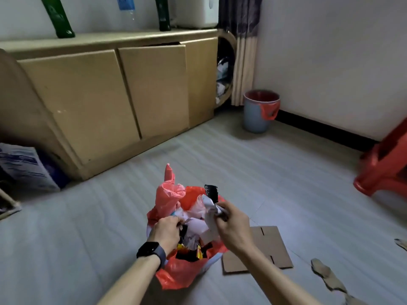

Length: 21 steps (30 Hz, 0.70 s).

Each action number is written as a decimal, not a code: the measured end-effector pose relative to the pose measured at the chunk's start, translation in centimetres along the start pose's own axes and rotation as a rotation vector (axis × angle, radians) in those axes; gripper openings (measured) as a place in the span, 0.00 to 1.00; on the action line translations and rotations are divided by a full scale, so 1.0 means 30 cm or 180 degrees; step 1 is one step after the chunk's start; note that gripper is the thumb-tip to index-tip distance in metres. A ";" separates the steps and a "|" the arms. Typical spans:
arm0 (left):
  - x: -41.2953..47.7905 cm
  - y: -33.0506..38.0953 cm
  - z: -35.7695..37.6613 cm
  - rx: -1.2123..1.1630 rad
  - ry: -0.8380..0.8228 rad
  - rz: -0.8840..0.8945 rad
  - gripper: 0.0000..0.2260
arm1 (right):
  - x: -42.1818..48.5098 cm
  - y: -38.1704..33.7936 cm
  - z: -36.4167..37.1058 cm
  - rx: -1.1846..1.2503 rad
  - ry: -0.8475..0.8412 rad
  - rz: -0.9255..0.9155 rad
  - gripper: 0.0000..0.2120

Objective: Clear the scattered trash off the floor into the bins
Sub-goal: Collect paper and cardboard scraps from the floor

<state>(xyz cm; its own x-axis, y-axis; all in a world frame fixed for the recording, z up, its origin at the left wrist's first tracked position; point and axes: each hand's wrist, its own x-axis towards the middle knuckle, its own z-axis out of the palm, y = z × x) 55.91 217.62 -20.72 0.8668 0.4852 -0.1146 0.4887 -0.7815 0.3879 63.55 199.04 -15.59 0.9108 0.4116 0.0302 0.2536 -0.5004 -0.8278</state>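
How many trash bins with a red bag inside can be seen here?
2. The near bin, full, stands under the left hand and the right hand, which holds crumpled paper. The far bin stands by the wall beside the curtain. Others may be out of view.

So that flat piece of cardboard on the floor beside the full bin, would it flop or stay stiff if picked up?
Probably fairly stiff: the cardboard lies flat with straight edges. It looks thin, so likely light. The slits cut in it may let it fold there when lifted by one edge.
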 end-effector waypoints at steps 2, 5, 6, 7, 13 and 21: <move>0.009 -0.004 0.011 -0.0082 -0.0137 0.0031 0.15 | 0.025 0.011 0.084 -0.0042 -0.0368 0.0156 0.13; 0.016 -0.047 0.006 -0.0238 -0.0344 -0.0257 0.20 | 0.044 0.021 0.158 -0.0503 -0.1218 0.0111 0.24; 0.019 -0.062 0.005 -0.0382 -0.0396 -0.0338 0.22 | 0.046 0.021 0.158 -0.0577 -0.1380 0.0082 0.28; 0.019 -0.075 0.006 -0.0496 -0.0400 -0.0361 0.22 | 0.043 0.023 0.150 -0.0541 -0.1448 0.0073 0.33; -0.022 0.000 0.046 -0.0838 0.0454 0.0567 0.27 | 0.013 0.048 0.026 0.0012 -0.1148 -0.0145 0.34; 0.040 0.087 0.224 0.0524 -0.0622 0.0611 0.43 | -0.063 0.297 0.026 -0.0417 -0.0010 0.0209 0.27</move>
<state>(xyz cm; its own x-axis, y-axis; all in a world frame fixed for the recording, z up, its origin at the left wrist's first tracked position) 58.88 213.52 -26.00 0.9396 0.2506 -0.2333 0.3098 -0.9122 0.2680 63.83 194.39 -23.47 0.9259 0.3771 -0.0235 0.2341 -0.6213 -0.7478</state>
